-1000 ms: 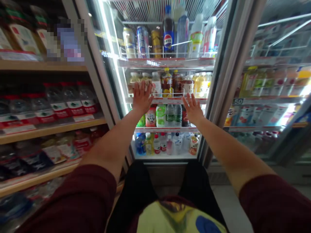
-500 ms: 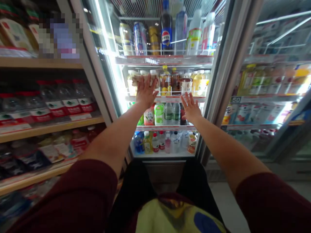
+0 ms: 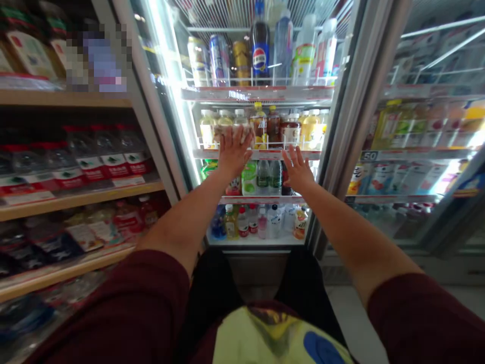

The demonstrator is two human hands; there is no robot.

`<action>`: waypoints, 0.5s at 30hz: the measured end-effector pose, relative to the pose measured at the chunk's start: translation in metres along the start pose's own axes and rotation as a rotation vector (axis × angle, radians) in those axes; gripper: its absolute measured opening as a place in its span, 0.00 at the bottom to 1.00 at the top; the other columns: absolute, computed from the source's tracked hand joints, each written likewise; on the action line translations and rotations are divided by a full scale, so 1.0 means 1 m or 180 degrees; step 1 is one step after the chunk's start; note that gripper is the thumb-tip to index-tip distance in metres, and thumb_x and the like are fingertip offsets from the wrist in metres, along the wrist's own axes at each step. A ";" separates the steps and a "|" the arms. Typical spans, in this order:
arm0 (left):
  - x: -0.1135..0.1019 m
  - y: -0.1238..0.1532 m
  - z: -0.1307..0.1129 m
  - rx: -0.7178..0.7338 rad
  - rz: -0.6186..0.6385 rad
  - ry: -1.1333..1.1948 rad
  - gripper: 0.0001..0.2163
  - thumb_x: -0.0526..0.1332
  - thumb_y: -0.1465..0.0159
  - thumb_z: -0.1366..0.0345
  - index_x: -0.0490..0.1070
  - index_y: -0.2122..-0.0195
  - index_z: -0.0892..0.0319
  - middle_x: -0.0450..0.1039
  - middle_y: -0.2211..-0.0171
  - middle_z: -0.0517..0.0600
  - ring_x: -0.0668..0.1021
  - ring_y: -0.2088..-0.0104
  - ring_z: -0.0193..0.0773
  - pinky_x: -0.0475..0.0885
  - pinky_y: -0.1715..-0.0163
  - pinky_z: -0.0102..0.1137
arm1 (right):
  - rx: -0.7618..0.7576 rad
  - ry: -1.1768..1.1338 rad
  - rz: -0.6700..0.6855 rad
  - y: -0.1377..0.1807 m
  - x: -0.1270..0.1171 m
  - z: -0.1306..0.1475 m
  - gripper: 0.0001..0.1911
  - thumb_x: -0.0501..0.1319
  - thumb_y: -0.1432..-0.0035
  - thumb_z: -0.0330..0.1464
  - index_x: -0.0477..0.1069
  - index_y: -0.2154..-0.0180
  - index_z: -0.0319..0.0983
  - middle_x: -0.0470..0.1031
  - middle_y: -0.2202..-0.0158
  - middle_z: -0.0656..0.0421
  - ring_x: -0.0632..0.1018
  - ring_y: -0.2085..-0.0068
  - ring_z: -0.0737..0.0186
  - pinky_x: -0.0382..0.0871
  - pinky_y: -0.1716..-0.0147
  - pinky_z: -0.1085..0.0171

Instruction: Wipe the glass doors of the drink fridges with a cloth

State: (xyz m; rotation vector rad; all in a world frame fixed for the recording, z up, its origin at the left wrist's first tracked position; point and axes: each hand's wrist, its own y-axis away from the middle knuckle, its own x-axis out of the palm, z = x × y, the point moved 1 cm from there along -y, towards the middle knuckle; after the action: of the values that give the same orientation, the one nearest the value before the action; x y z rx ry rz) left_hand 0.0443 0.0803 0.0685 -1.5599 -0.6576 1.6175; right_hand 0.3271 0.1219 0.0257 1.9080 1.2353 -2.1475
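Note:
I am facing an open drinks cooler (image 3: 189,126) with both arms stretched forward. My left hand (image 3: 234,150) is open and lies flat against the front of the pale bottles (image 3: 224,121) on the second shelf (image 3: 265,153), its fingertips blurred over their labels. My right hand (image 3: 298,168) is open with fingers spread, just below that shelf's front rail, in front of the green-labelled bottles (image 3: 265,177) one shelf down. It holds nothing.
The top shelf carries cans and a Pepsi bottle (image 3: 259,45). Small bottles (image 3: 261,220) fill the bottom shelf. Wooden shelves (image 3: 76,199) with bottled water stand at left. A closed glass cooler door (image 3: 417,151) is at right. My knees are close to the cooler base.
My left hand slid right along the second-shelf bottles and dropped slightly. My right hand stayed nearly where it was.

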 end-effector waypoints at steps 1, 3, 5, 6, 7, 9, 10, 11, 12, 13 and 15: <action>0.009 0.019 -0.006 0.0162 0.0163 -0.0002 0.32 0.60 0.23 0.57 0.60 0.18 0.46 0.45 0.14 0.52 0.41 0.15 0.64 0.39 0.19 0.70 | 0.0000 0.0001 -0.0002 -0.001 0.001 0.000 0.63 0.72 0.34 0.35 0.32 0.15 0.41 0.22 0.14 0.49 0.31 0.16 0.31 0.44 0.20 0.27; 0.027 0.060 -0.016 0.0725 0.0574 0.0004 0.31 0.62 0.24 0.59 0.64 0.20 0.46 0.54 0.16 0.53 0.47 0.15 0.63 0.43 0.19 0.70 | 0.0001 0.0032 -0.0018 -0.002 0.003 0.000 0.64 0.72 0.34 0.39 0.31 0.15 0.41 0.22 0.14 0.48 0.31 0.16 0.31 0.44 0.21 0.26; 0.037 0.087 -0.016 0.1198 0.0835 0.0010 0.30 0.63 0.25 0.60 0.66 0.21 0.45 0.62 0.19 0.53 0.54 0.16 0.60 0.49 0.18 0.67 | 0.0025 0.0074 -0.0061 -0.003 0.005 0.001 0.63 0.71 0.33 0.41 0.30 0.15 0.43 0.22 0.14 0.49 0.31 0.16 0.33 0.44 0.21 0.25; 0.037 0.089 -0.012 0.1307 0.0868 0.0011 0.30 0.64 0.25 0.60 0.66 0.22 0.45 0.64 0.20 0.53 0.56 0.17 0.58 0.50 0.18 0.66 | 0.0035 0.0083 -0.0097 -0.003 0.007 0.002 0.62 0.70 0.32 0.41 0.30 0.15 0.43 0.22 0.14 0.49 0.31 0.15 0.34 0.45 0.21 0.25; 0.034 0.085 -0.006 0.1292 0.0827 0.0004 0.30 0.64 0.25 0.60 0.66 0.21 0.44 0.64 0.20 0.52 0.56 0.17 0.57 0.49 0.18 0.66 | 0.0045 0.0083 -0.0128 -0.003 0.008 0.002 0.62 0.69 0.32 0.41 0.30 0.15 0.43 0.23 0.14 0.49 0.32 0.15 0.34 0.45 0.21 0.24; 0.018 0.061 0.009 0.0886 0.0546 -0.0033 0.30 0.62 0.24 0.59 0.65 0.21 0.42 0.59 0.18 0.49 0.53 0.16 0.57 0.45 0.17 0.65 | 0.0074 0.0067 -0.0168 -0.003 0.009 0.004 0.61 0.70 0.32 0.41 0.32 0.15 0.41 0.24 0.14 0.48 0.33 0.15 0.33 0.45 0.21 0.25; 0.009 0.047 0.015 0.0569 0.0356 -0.0066 0.30 0.61 0.23 0.59 0.64 0.20 0.41 0.55 0.17 0.47 0.51 0.15 0.56 0.42 0.16 0.64 | 0.0087 0.0058 -0.0178 -0.003 0.009 0.004 0.61 0.70 0.32 0.40 0.34 0.15 0.41 0.24 0.14 0.48 0.33 0.15 0.32 0.45 0.21 0.25; 0.002 0.036 0.020 0.0255 0.0187 -0.0114 0.30 0.60 0.23 0.58 0.63 0.20 0.40 0.50 0.16 0.45 0.48 0.15 0.56 0.40 0.16 0.62 | 0.0094 0.0049 -0.0180 -0.003 0.009 0.005 0.60 0.70 0.33 0.39 0.35 0.15 0.40 0.24 0.14 0.48 0.33 0.15 0.32 0.46 0.21 0.26; -0.002 0.030 0.022 0.0004 0.0073 -0.0164 0.31 0.59 0.22 0.57 0.61 0.19 0.40 0.46 0.15 0.45 0.45 0.15 0.57 0.39 0.16 0.61 | 0.0103 0.0041 -0.0175 -0.003 0.009 0.005 0.60 0.70 0.33 0.39 0.35 0.15 0.40 0.24 0.14 0.49 0.33 0.15 0.32 0.46 0.21 0.26; -0.003 0.031 0.020 -0.0151 0.0028 -0.0207 0.31 0.59 0.22 0.57 0.61 0.18 0.42 0.44 0.14 0.45 0.43 0.15 0.58 0.39 0.16 0.62 | 0.0110 0.0031 -0.0178 -0.003 0.009 0.005 0.60 0.70 0.32 0.39 0.35 0.15 0.40 0.24 0.14 0.49 0.32 0.15 0.32 0.46 0.21 0.26; 0.006 0.055 0.010 -0.0159 0.0162 -0.0241 0.31 0.61 0.23 0.57 0.63 0.19 0.44 0.46 0.15 0.49 0.45 0.15 0.63 0.42 0.17 0.66 | 0.0113 0.0022 -0.0189 -0.004 0.011 0.005 0.60 0.70 0.32 0.40 0.33 0.15 0.41 0.24 0.14 0.51 0.31 0.15 0.32 0.45 0.21 0.25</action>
State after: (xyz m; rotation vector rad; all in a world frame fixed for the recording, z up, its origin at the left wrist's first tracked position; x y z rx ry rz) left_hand 0.0249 0.0561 0.0219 -1.5688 -0.7087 1.7169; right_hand 0.3186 0.1270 0.0186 1.9176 1.2794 -2.2081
